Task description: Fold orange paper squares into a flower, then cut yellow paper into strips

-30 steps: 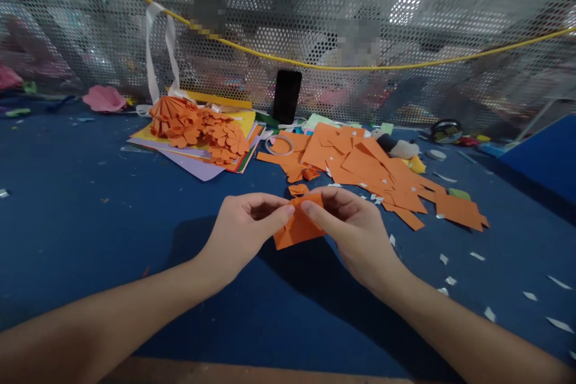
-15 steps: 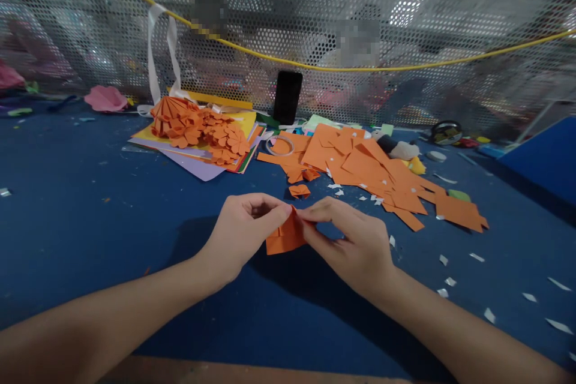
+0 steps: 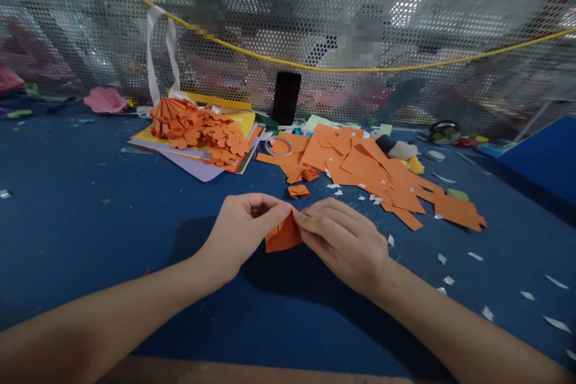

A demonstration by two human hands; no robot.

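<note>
A small creased piece of orange paper (image 3: pixel 282 239) is held up between both hands, above the blue tabletop. My left hand (image 3: pixel 245 231) pinches its upper edge between thumb and fingers. From the other side, my right hand (image 3: pixel 346 240) grips the paper's right edge, fingers pressed together and partly covering it. Just beyond the fingertips lies a little folded orange paper piece (image 3: pixel 298 191). Behind that are orange paper petals (image 3: pixel 294 174) and a roll of clear tape (image 3: pixel 279 146).
Orange paper flowers (image 3: pixel 198 129) rest on stacked coloured sheets (image 3: pixel 204 171) at the back left. Cut orange paper (image 3: pixel 360 162) spreads at the back right, with white scraps nearer. A phone (image 3: pixel 287 99) leans against the perforated metal screen (image 3: pixel 315 6); a yellow cord (image 3: pixel 270 60) crosses it.
My right hand's fingers have closed in tighter and cover more of the paper's right side. My left hand keeps its pinch in nearly the same place.
</note>
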